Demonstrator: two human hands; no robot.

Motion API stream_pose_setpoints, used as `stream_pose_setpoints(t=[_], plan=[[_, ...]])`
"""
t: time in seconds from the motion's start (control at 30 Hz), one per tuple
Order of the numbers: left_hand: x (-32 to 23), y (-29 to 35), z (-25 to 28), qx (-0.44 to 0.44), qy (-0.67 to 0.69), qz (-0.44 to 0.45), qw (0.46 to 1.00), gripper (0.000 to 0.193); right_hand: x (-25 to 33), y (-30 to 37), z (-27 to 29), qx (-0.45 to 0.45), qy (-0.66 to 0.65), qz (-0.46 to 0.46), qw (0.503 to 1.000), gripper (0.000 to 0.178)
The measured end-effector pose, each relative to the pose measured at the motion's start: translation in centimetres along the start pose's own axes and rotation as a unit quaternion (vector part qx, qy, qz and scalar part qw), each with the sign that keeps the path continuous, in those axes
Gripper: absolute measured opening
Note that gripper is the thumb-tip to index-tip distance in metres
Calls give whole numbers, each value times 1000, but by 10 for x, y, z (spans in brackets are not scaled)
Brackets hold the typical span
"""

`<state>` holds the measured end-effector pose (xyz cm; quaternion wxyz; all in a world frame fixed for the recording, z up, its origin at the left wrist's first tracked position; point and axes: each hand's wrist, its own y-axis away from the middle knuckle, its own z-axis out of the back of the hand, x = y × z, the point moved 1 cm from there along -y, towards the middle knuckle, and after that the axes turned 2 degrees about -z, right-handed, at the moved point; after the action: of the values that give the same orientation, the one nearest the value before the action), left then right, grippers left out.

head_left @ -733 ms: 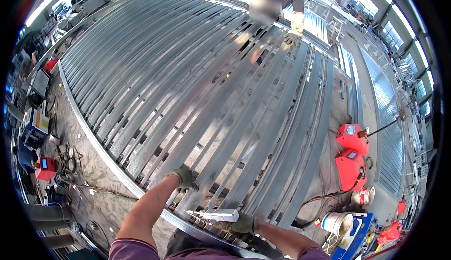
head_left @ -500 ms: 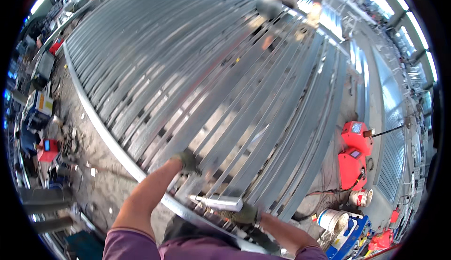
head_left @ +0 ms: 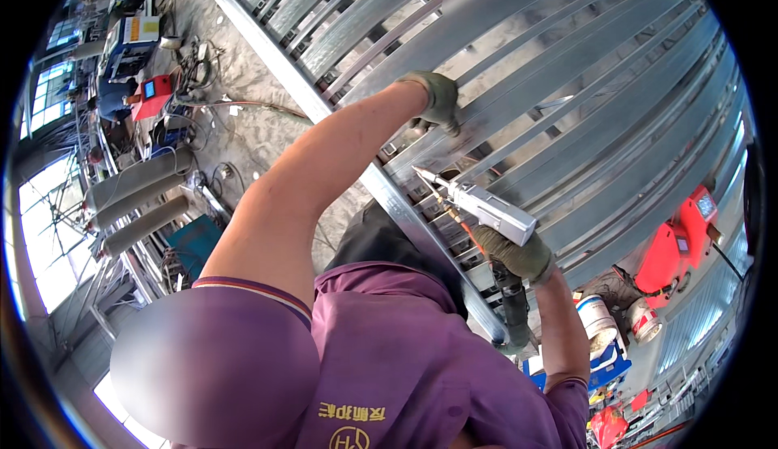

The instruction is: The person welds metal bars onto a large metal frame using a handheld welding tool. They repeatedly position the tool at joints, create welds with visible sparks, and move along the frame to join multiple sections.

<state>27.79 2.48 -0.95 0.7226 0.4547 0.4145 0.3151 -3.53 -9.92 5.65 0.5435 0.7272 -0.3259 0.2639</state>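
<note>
A silver, box-bodied welding gun with a slim pointed nozzle is in my gloved right hand, its fingers wrapped round the handle. The nozzle points left, toward the frame's near rail. An orange line and a dark hose run from the gun. My left hand, in an olive glove, bends its fingers down over a flat grey metal bar close to the rail. Its fingertips are partly hidden. Many parallel bars make up the large metal frame in front of me.
Red machines with screens stand at the right, near a white bucket and a blue crate. To the left are another red machine, grey cylinders and loose cables on the floor. A person is at the far left.
My view has swung down and turned, bringing my torso and both arms in larger. The person at the far side of the frame is out of sight. The welding gun stays in my right hand.
</note>
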Motion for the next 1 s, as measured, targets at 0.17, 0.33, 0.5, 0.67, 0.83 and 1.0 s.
stream_pose_setpoints(t=[0.17, 0.33, 0.5, 0.67, 0.83, 1.0], plan=[[-4, 0, 0, -16, -34, -19, 999, 49, -13, -12, -5, 26, 9, -25, 999, 45], [-4, -3, -2, -25, -24, -15, 999, 49, -22, -29, -18, 26, 39, -2, 999, 49], [-2, -5, -4, -29, -51, -28, 998, 50, -26, -37, -24, 31, 67, 17, 997, 45], [-10, 7, 2, -27, -63, -27, 997, 49, -24, -42, -26, 35, 60, 3, 998, 44], [-9, 2, 0, -19, -73, -27, 997, 48, -41, -47, -25, 43, 91, 28, 995, 46], [-11, 5, 0, -25, -49, -14, 998, 47, -41, -51, -26, 31, 102, 67, 992, 45]])
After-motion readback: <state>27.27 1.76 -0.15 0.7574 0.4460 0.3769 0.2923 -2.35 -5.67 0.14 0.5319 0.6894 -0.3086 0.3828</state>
